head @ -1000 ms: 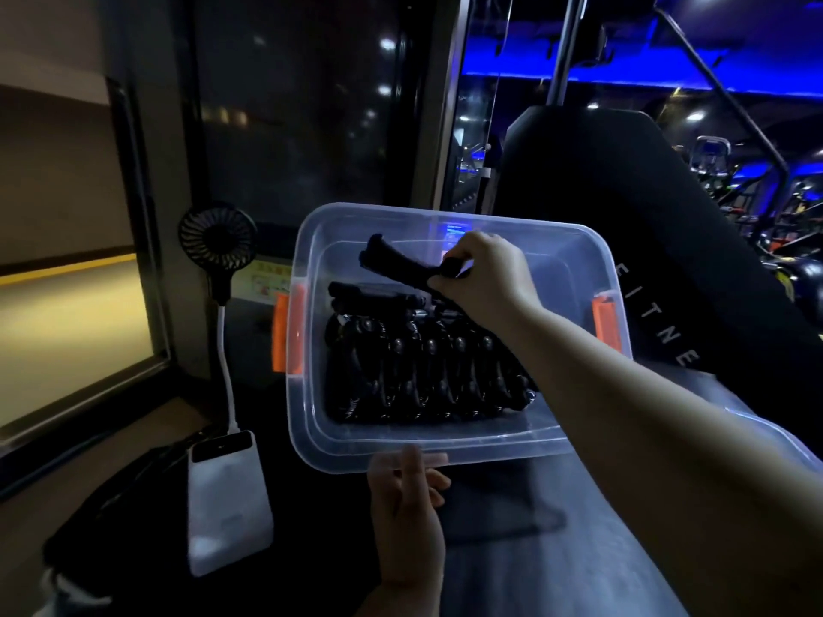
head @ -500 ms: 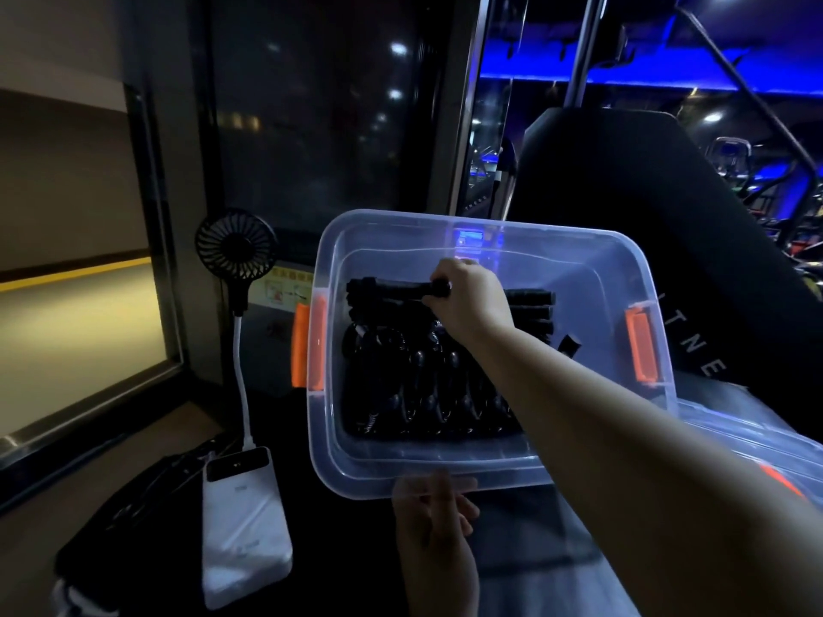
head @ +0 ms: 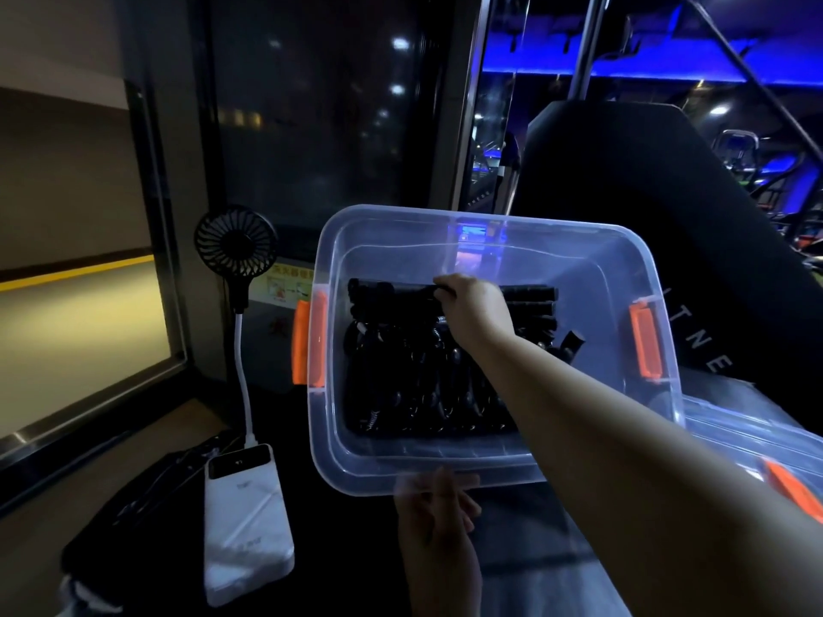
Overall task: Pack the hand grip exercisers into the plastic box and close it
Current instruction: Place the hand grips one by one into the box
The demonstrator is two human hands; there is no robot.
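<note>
Right hand [head: 476, 309] reaches into the box [head: 338, 465], fingers curled round an exerciser [head: 392, 289] by its far wall, behind the other exercisers [head: 414, 389]; left hand [head: 438, 527] grips its near rim.

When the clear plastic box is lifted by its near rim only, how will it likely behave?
The plastic box looks thin-walled, so its rim may flex under the left hand. Many hand grip exercisers with metal springs fill it, so it is probably heavy for its size. They lie loose, so they may slide if it tilts.
</note>
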